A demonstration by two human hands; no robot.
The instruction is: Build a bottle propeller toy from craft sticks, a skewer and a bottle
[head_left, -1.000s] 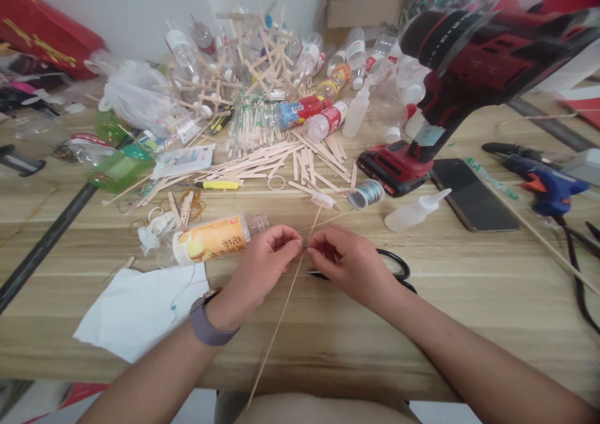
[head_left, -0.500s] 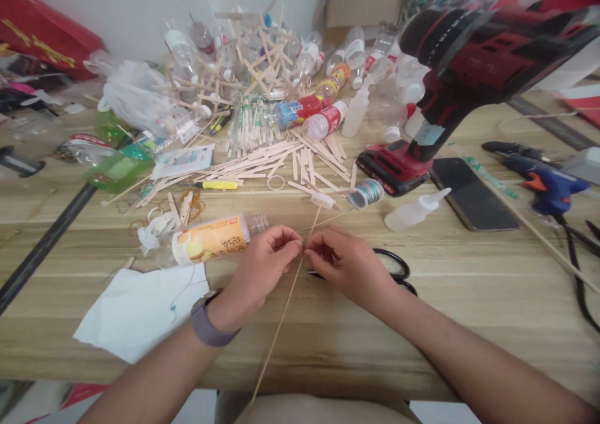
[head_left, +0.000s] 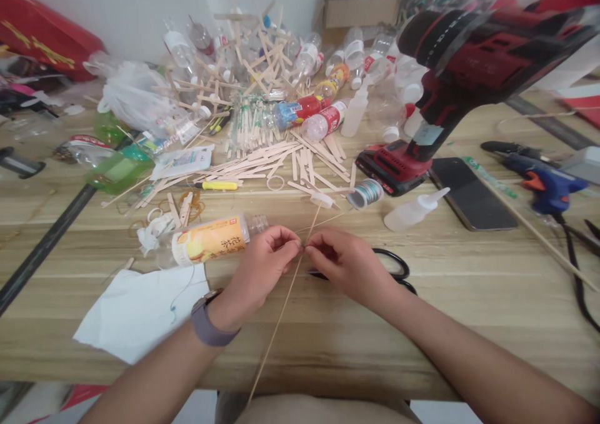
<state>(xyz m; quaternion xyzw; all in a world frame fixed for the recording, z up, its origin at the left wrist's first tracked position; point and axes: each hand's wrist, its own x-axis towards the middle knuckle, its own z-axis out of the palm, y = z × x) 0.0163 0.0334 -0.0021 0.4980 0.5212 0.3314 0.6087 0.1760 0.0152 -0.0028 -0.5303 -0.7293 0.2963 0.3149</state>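
A long thin wooden stick [head_left: 274, 338] runs from the table's front edge up between my hands. My left hand [head_left: 267, 261], with a watch on its wrist, is closed in a pinch at the stick. From the other side my right hand [head_left: 344, 258] pinches at the same spot, its fingertips almost touching the left ones. Any fine thread between the fingertips is too small to make out. Beyond the hands, a small white cap-like piece [head_left: 323, 199] lies by the stick's far end. Black-handled scissors [head_left: 394, 261] are partly hidden under my right hand.
A labelled plastic bottle [head_left: 210, 241] lies left of my hands, above a white paper [head_left: 135, 308]. To the right are a thread spool [head_left: 365, 194], a glue bottle [head_left: 412, 213], a phone [head_left: 473, 192], a cordless drill [head_left: 440, 92] and a glue gun [head_left: 548, 177]. Craft sticks [head_left: 262, 161] are heaped behind.
Almost nothing differs. Both hands keep their pinch at the same place, and the stick's near end has shifted very slightly left.
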